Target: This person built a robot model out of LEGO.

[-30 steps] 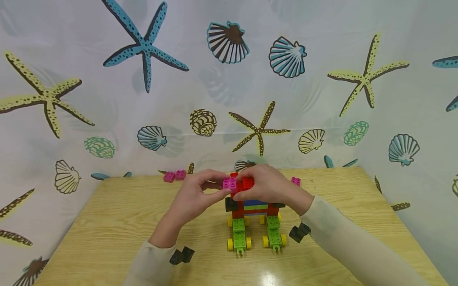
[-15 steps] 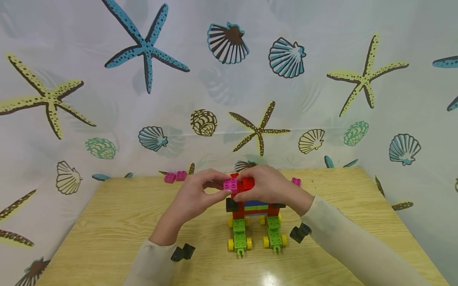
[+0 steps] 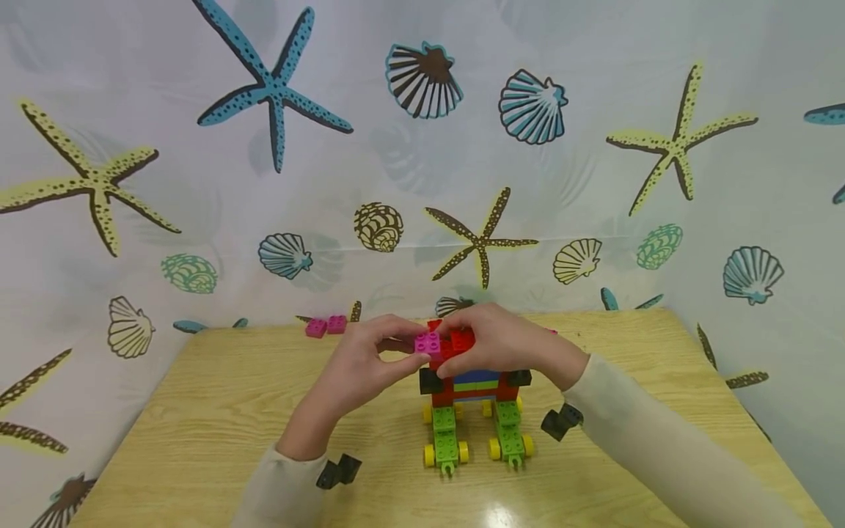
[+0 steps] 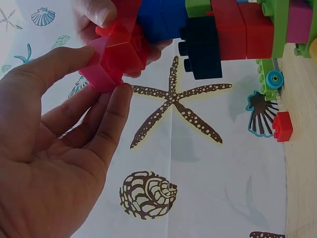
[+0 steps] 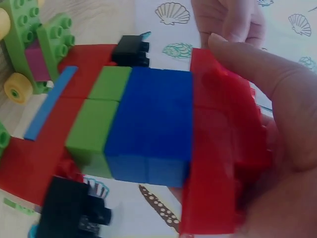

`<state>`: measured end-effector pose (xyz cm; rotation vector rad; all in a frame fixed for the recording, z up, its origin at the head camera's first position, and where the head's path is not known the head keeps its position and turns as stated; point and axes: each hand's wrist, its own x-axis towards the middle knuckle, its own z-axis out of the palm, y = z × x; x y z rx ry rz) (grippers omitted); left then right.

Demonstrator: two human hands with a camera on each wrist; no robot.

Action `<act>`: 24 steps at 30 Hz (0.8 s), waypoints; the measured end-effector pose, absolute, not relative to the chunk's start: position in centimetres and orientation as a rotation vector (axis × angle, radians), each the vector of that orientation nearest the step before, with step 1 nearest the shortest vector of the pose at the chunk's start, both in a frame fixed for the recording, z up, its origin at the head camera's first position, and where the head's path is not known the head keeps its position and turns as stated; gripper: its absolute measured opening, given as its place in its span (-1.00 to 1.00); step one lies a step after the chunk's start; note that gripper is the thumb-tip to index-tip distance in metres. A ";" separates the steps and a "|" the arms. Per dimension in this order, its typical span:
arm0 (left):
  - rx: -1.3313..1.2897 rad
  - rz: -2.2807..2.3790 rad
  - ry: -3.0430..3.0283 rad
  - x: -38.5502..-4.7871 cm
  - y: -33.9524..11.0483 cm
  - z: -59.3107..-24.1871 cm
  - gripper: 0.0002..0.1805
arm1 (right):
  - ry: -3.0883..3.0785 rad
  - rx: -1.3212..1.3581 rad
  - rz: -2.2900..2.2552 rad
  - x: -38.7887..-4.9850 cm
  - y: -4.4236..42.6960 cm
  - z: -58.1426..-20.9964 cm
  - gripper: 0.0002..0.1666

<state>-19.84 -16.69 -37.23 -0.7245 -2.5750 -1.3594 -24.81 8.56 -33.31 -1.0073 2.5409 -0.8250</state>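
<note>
A toy built of Duplo-style bricks stands upright on the table, red at the top, with blue bricks (image 5: 151,114) and green ones below. Its base has green wheeled pieces (image 3: 445,444) with yellow wheels, and black bricks (image 4: 204,47) stick out at the sides. My left hand (image 3: 359,367) pinches a pink brick (image 3: 428,345) between thumb and fingers, against the red top's left end. In the left wrist view, the pink brick (image 4: 99,69) touches a red brick (image 4: 126,52). My right hand (image 3: 502,341) grips the red top bricks (image 5: 210,139) and partly hides them.
Two pink bricks (image 3: 326,325) lie at the table's back left edge. A loose red brick (image 4: 283,127) lies on the table near the back. A patterned cloth (image 3: 409,169) with starfish and shells hangs behind the wooden table (image 3: 224,396).
Both hands keep their hold on the bricks. My right wrist has shifted slightly right and now covers most of a pink brick behind it. The whole head view has drifted slightly.
</note>
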 end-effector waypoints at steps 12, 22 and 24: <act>-0.775 -1.356 -2.641 -19.8 -18.1 -36.9 -0.49 | 2.542 -1.139 -0.838 -24.9 7.8 -33.2 -0.48; -0.704 -1.352 -2.623 -19.9 -17.8 -37.1 -0.62 | 2.588 -1.107 -0.882 -24.9 7.5 -33.8 -0.57; -0.688 -1.354 -2.623 -19.9 -17.8 -37.1 -0.62 | 2.596 -1.104 -0.883 -24.9 7.4 -33.9 -0.59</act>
